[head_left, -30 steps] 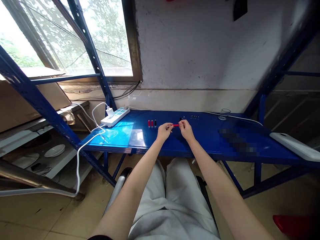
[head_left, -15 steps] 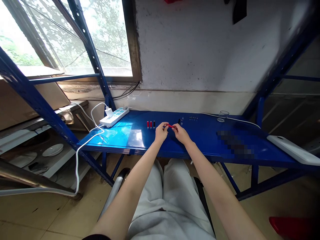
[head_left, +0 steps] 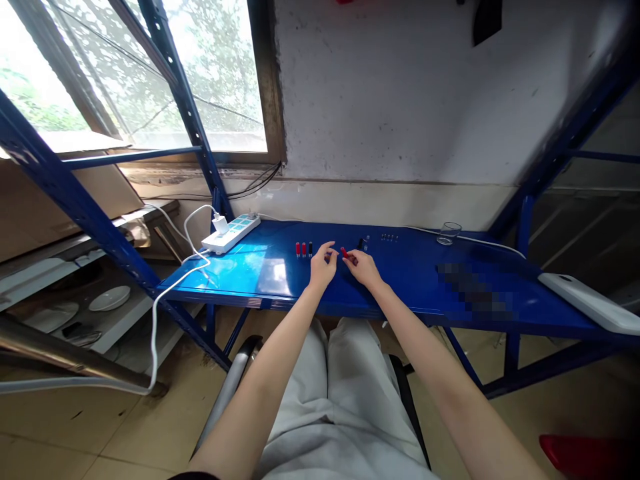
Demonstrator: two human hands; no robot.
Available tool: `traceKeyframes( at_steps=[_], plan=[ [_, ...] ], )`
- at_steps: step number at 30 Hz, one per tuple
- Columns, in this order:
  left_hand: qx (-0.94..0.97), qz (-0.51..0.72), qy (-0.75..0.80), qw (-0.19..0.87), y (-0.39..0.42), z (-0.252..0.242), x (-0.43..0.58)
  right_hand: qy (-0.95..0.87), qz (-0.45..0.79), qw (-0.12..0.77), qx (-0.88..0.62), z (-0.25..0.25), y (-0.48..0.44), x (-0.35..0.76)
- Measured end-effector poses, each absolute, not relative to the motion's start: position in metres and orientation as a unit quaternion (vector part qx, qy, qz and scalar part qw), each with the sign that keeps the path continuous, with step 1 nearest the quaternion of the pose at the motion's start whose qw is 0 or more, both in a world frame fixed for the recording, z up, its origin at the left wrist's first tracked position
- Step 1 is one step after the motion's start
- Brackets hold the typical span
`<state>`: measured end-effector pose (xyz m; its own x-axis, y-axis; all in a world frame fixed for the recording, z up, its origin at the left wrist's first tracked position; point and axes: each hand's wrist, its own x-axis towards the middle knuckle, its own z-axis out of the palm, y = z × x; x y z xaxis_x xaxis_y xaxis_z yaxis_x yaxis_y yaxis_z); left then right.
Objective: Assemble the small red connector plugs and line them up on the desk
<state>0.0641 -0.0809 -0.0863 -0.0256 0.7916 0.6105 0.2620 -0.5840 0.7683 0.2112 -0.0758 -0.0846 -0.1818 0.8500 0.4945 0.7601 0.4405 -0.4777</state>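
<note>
My right hand point(head_left: 365, 268) pinches a small red cylindrical piece point(head_left: 345, 253) between thumb and fingertips, just above the blue table point(head_left: 400, 287). Close by on the left, my left hand point(head_left: 324, 268) has its fingers bent toward the thumb; whatever lies between the tips is too small to make out. A narrow gap separates the two hands. Left of them stand two red cylinders point(head_left: 301, 249) and a black one point(head_left: 311, 249), each with a pale lower end. Beyond my right hand are a black piece point(head_left: 360, 244) and small clear pieces point(head_left: 367, 242).
Several tiny metallic pieces point(head_left: 389, 237) sit in rows farther back. A clear glass point(head_left: 449, 233) stands at the rear right. A white power strip point(head_left: 233, 233) with a cable lies left. A white flat object point(head_left: 590, 303) rests at the right end, near a blurred-out patch.
My hands have drawn slightly apart. The red piece, earlier spanning both hands, now shows only in my right hand. The view has shifted a little.
</note>
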Motion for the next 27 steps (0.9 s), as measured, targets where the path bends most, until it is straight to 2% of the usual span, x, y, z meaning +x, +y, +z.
traceKeyframes(
  at_steps=[3,8,18,27],
  plan=[
    [0.582,0.651,0.422,0.245,-0.083,-0.083,0.058,-0.727,0.138,0.378,-0.556,-0.08,-0.068,0.208],
    [0.453,0.711,0.443,0.304,-0.083,-0.081,0.05,-0.69,0.254,0.35,-0.58,-0.066,-0.052,0.187],
    [0.386,0.746,0.442,0.316,-0.079,-0.086,0.046,-0.708,0.171,0.303,-0.614,-0.077,-0.028,0.142],
    [0.384,0.746,0.444,0.314,-0.078,-0.088,0.047,-0.705,0.15,0.268,-0.639,-0.077,-0.027,0.132]
  ],
)
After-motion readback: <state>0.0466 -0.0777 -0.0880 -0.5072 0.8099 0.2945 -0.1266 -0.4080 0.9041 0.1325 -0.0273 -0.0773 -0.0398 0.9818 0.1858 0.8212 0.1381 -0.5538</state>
